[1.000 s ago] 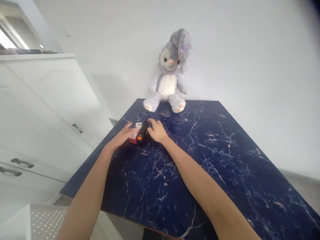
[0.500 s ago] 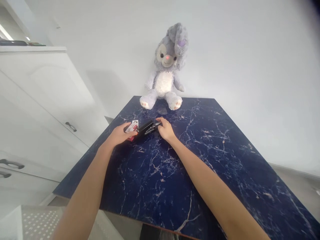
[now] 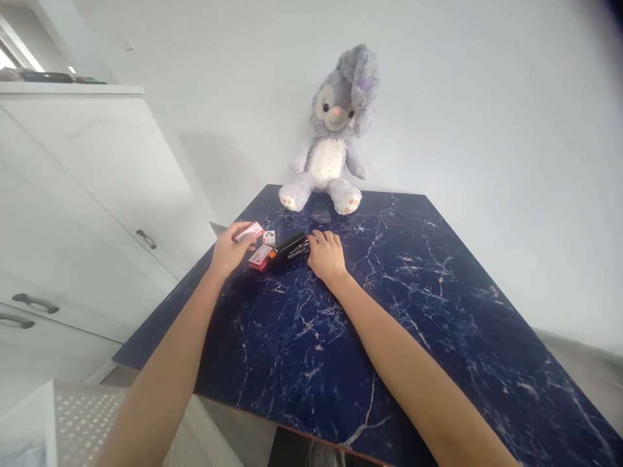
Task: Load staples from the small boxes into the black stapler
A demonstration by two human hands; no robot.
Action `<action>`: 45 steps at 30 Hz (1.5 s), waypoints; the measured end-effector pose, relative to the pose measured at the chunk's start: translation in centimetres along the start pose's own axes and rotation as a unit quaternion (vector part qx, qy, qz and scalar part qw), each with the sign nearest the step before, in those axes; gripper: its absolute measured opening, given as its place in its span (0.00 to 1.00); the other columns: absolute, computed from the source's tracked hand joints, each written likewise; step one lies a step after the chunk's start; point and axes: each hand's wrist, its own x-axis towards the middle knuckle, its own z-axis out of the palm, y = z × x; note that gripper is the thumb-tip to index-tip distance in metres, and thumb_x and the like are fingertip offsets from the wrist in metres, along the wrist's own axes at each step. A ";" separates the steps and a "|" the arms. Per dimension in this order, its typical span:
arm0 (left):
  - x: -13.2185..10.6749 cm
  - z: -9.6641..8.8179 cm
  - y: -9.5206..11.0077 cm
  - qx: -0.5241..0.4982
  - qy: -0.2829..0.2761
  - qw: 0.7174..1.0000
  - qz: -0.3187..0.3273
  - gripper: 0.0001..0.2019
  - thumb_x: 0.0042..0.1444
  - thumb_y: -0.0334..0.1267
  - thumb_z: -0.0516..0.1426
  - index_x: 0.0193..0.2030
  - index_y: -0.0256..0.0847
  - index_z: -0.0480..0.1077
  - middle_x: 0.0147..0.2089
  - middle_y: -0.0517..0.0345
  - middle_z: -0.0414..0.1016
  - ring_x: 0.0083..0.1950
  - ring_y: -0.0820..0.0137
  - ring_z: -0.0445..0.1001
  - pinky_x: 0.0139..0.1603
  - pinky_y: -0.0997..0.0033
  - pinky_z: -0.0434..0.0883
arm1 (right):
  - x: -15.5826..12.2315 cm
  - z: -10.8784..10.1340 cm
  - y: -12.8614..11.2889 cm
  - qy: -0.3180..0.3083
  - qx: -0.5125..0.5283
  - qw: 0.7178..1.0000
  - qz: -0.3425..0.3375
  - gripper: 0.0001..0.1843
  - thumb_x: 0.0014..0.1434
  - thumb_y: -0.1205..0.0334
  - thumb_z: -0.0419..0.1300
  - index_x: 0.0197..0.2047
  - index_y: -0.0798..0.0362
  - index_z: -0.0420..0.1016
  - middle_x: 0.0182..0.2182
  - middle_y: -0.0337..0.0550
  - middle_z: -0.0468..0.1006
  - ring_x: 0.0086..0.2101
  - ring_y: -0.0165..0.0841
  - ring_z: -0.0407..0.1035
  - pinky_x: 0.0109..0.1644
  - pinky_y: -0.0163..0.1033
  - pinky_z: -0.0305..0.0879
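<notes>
My left hand [image 3: 230, 250] pinches a small red-and-white box [image 3: 253, 229] between thumb and fingers at the left of the table. Just beside it lie a second red-and-white box [image 3: 261, 257] and a small white box [image 3: 269, 237] with dark print. A black stapler [image 3: 289, 248] with silver metal parts and an orange piece at its left end rests right of the boxes. The fingers of my right hand [image 3: 327, 255] curl over the stapler's right end, partly hiding it.
A grey plush rabbit [image 3: 331, 139] sits at the table's back edge against the white wall, with a dark flat object [image 3: 320, 215] before its feet. White cabinets [image 3: 87, 181] stand to the left. A white perforated container [image 3: 82, 415] is at lower left.
My left hand has lifted one red-and-white box up and left, exposing the other two boxes. My right fingers have closed further over the stapler's end. The view has shifted slightly.
</notes>
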 end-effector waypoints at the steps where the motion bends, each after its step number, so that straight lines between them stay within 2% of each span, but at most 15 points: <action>1: 0.0 0.2 0.0 -0.046 0.007 0.999 -0.022 0.26 0.53 0.47 0.65 0.58 0.42 0.74 0.49 0.50 0.80 0.37 0.66 0.79 0.41 0.63 0.78 | 0.0 0.1 0.0 -0.011 0.003 1.000 0.021 0.20 0.64 0.71 0.49 0.56 0.59 0.73 0.56 0.58 0.72 0.53 0.49 0.62 0.58 0.52 0.56; 4: 0.0 0.7 0.0 -0.166 0.006 0.983 -0.083 0.27 0.52 0.41 0.66 0.59 0.39 0.73 0.45 0.50 0.80 0.38 0.67 0.80 0.46 0.62 0.79 | -0.1 0.4 0.1 -0.025 0.020 0.997 0.076 0.20 0.64 0.69 0.49 0.57 0.57 0.72 0.55 0.58 0.73 0.50 0.48 0.65 0.54 0.50 0.59; 6: -0.1 0.9 0.3 -0.244 -0.017 0.963 -0.108 0.25 0.51 0.34 0.65 0.58 0.38 0.75 0.51 0.47 0.80 0.47 0.64 0.80 0.56 0.60 0.77 | -0.1 0.5 0.2 -0.021 0.032 0.996 0.085 0.20 0.63 0.69 0.50 0.57 0.56 0.72 0.56 0.56 0.72 0.50 0.47 0.65 0.54 0.49 0.60; 8: -0.2 0.9 0.6 -0.310 -0.052 0.942 -0.117 0.24 0.50 0.28 0.64 0.57 0.36 0.75 0.57 0.46 0.77 0.58 0.59 0.76 0.64 0.58 0.72 | -0.1 0.5 0.4 -0.020 0.042 0.996 0.079 0.20 0.63 0.70 0.51 0.57 0.55 0.72 0.55 0.54 0.73 0.49 0.46 0.65 0.54 0.48 0.61; 10: -0.4 0.8 1.0 -0.349 -0.087 0.926 -0.112 0.25 0.50 0.25 0.62 0.57 0.35 0.75 0.60 0.45 0.75 0.64 0.56 0.72 0.69 0.56 0.68 | -0.1 0.5 0.4 -0.022 0.048 0.996 0.075 0.21 0.63 0.70 0.51 0.57 0.55 0.72 0.54 0.54 0.74 0.49 0.47 0.65 0.54 0.48 0.61; 15: -0.7 0.5 1.2 -0.377 -0.144 0.912 -0.079 0.25 0.52 0.24 0.61 0.59 0.35 0.74 0.63 0.46 0.73 0.69 0.55 0.66 0.74 0.55 0.62 | -0.1 0.5 0.3 0.007 0.063 0.997 0.052 0.18 0.65 0.68 0.51 0.55 0.54 0.74 0.58 0.53 0.71 0.52 0.47 0.62 0.56 0.49 0.61; 18: -0.8 0.6 0.9 -0.363 -0.158 0.915 -0.074 0.25 0.54 0.25 0.61 0.60 0.39 0.73 0.63 0.49 0.74 0.70 0.56 0.65 0.74 0.54 0.60 | -0.1 0.4 0.3 0.010 0.069 0.997 0.019 0.17 0.64 0.69 0.51 0.52 0.52 0.76 0.59 0.51 0.69 0.52 0.46 0.61 0.56 0.49 0.60; 21: -0.9 0.7 0.7 -0.342 -0.165 0.923 -0.067 0.28 0.56 0.27 0.62 0.64 0.41 0.70 0.65 0.50 0.72 0.71 0.55 0.64 0.75 0.53 0.59 | -0.1 0.4 0.3 0.008 0.059 0.998 0.020 0.19 0.62 0.71 0.53 0.52 0.52 0.76 0.58 0.51 0.70 0.52 0.47 0.61 0.56 0.49 0.60; 24: -0.9 0.8 0.6 -0.327 -0.157 0.929 -0.066 0.28 0.56 0.29 0.63 0.65 0.41 0.69 0.67 0.49 0.70 0.70 0.55 0.64 0.74 0.52 0.59 | -0.2 0.3 0.2 0.008 0.056 0.998 0.009 0.19 0.61 0.72 0.53 0.52 0.53 0.77 0.59 0.52 0.70 0.53 0.47 0.60 0.57 0.50 0.59; 27: -0.8 0.9 0.7 -0.331 -0.135 0.930 -0.082 0.24 0.56 0.30 0.64 0.61 0.40 0.72 0.65 0.48 0.72 0.67 0.57 0.69 0.73 0.57 0.62 | -0.2 0.3 0.2 0.005 0.073 0.997 -0.002 0.20 0.61 0.73 0.52 0.52 0.53 0.77 0.58 0.52 0.70 0.53 0.46 0.61 0.56 0.48 0.59; 30: -0.4 0.9 0.8 -0.336 -0.081 0.932 -0.106 0.20 0.55 0.31 0.66 0.56 0.38 0.75 0.59 0.45 0.77 0.62 0.60 0.75 0.69 0.62 0.68 | 0.1 0.3 0.5 -0.001 0.105 0.994 0.008 0.19 0.61 0.71 0.52 0.51 0.53 0.77 0.56 0.51 0.72 0.52 0.45 0.61 0.55 0.47 0.60; 34: 0.1 0.6 0.6 -0.342 -0.020 0.932 -0.119 0.20 0.53 0.28 0.65 0.54 0.37 0.75 0.54 0.44 0.79 0.58 0.61 0.77 0.65 0.65 0.71 | 0.5 0.6 0.9 -0.035 0.148 0.988 0.019 0.17 0.62 0.69 0.51 0.48 0.52 0.78 0.53 0.48 0.75 0.52 0.44 0.61 0.57 0.47 0.60; 36: 0.3 0.5 0.5 -0.347 -0.011 0.930 -0.119 0.20 0.52 0.27 0.65 0.53 0.38 0.75 0.54 0.45 0.79 0.57 0.62 0.78 0.64 0.65 0.71 | 0.5 0.6 0.9 -0.041 0.149 0.988 0.024 0.17 0.62 0.69 0.51 0.48 0.51 0.78 0.53 0.48 0.75 0.53 0.44 0.61 0.57 0.48 0.60; 40: 0.3 0.4 0.3 -0.344 -0.015 0.932 -0.114 0.21 0.53 0.26 0.63 0.54 0.39 0.74 0.54 0.47 0.79 0.56 0.62 0.78 0.62 0.63 0.73 | 0.0 0.5 0.5 -0.011 0.102 0.994 0.042 0.18 0.63 0.69 0.52 0.52 0.53 0.76 0.54 0.51 0.75 0.54 0.47 0.59 0.57 0.50 0.58; 45: 0.3 0.5 0.1 -0.324 -0.005 0.936 -0.135 0.23 0.52 0.25 0.64 0.56 0.38 0.74 0.53 0.46 0.79 0.51 0.65 0.80 0.59 0.66 0.74 | -0.1 0.3 0.4 0.027 0.096 0.993 0.063 0.20 0.62 0.69 0.52 0.56 0.55 0.74 0.55 0.53 0.73 0.53 0.47 0.59 0.57 0.49 0.59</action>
